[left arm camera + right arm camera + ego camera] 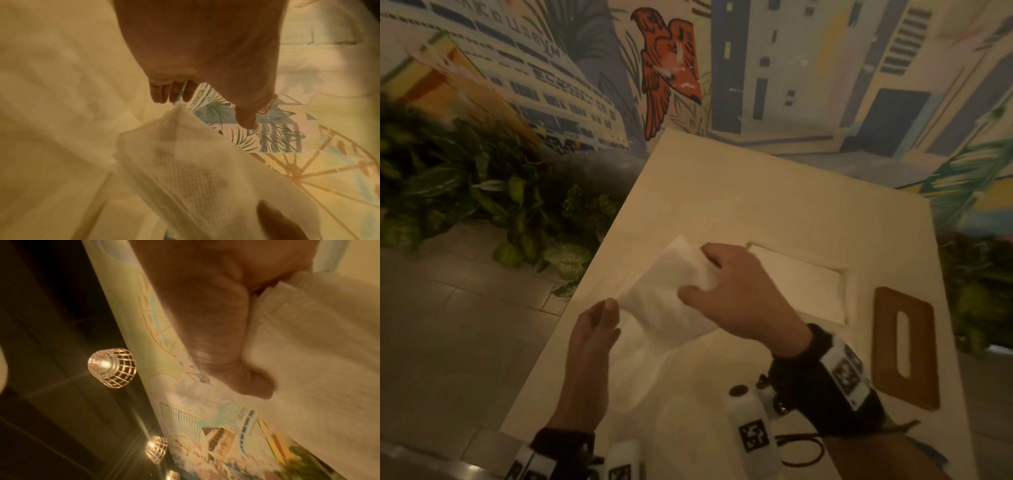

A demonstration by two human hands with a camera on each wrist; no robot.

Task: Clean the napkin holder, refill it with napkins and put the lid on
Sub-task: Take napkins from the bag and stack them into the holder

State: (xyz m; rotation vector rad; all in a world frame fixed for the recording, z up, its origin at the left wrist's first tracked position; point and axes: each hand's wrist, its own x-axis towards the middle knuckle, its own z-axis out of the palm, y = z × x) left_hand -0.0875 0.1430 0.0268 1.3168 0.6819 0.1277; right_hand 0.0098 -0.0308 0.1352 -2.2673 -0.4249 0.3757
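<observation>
Both hands hold one white napkin (671, 294) above the table (774, 205): the right hand (739, 294) grips its middle, the left hand (594, 329) pinches a corner.

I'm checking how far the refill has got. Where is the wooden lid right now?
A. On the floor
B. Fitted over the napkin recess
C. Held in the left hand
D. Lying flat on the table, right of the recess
D: the wooden lid lies flat on the table, right of the open recess, while both hands hold the napkins.
</observation>
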